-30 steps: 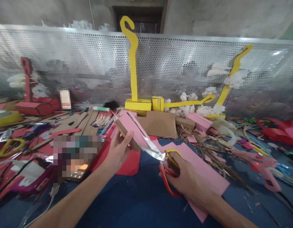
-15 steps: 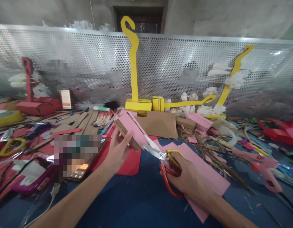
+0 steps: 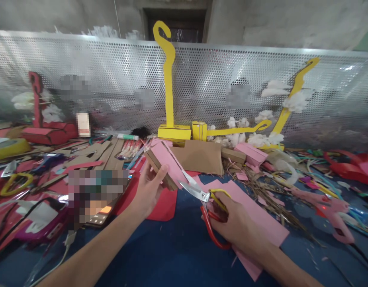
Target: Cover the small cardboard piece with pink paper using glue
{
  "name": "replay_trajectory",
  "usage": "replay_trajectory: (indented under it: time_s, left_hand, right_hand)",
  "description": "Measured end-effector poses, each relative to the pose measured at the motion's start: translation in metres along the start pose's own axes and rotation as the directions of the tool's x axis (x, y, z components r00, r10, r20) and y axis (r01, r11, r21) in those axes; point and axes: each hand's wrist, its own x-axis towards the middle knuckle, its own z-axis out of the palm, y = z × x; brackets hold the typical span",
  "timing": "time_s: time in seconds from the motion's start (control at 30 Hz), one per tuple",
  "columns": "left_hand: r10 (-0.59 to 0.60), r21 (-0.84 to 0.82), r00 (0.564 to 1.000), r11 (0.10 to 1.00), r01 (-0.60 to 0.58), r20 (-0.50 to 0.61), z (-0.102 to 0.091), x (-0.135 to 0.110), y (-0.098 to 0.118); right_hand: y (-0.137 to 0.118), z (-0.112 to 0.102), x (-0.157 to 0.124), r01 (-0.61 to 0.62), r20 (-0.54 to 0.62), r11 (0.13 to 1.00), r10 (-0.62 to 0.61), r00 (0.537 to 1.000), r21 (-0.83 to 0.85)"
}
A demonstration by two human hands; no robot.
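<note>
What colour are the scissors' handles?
One yellow, one red, on the steel scissors in the right hand; head view.

Scissors (image 3: 202, 195): the blades were bright, polished metal; the handle loops were glossy plastic, red and yellow.
Pink block (image 3: 166, 161): a matt pink paper face lay over brown cardboard with a rough, raw edge.
Pink sheet (image 3: 255, 217): thin paper, matt and smooth.
Red sheet (image 3: 163, 207): smooth and matt, paper or card.
Brown board (image 3: 198, 157): plain cardboard, dull and unfinished.
Screen (image 3: 112, 79): perforated sheet metal, silvery with a soft sheen.
Yellow hook (image 3: 168, 79): flat card, matt yellow.
White tufts (image 3: 294, 99): fluffy and cotton-like.
Table top (image 3: 172, 251): dark blue and matt; its material could not be told.
</note>
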Motion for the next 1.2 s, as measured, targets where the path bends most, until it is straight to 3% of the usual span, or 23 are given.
replay_trajectory:
  time_s: [0.53,0.97,1.2]
  left_hand:
    - [-0.026,0.058,0.999,0.998,0.024,0.031,-0.002,-0.001,0.000]
    - [-0.002,-0.068,0.992,0.998,-0.007,-0.127,0.005,0.001,0.011]
    - [-0.029,-0.085,0.990,0.996,0.017,-0.140,0.005,0.001,0.013]
  right_hand:
    - [-0.001,-0.003,-0.001,0.025,0.032,0.998,-0.023,0.999,-0.066]
    - [-0.002,-0.005,0.001,-0.008,0.019,0.997,0.009,1.000,-0.078]
    - [-0.009,-0.006,0.000,-0.007,0.022,0.997,0.009,1.000,-0.077]
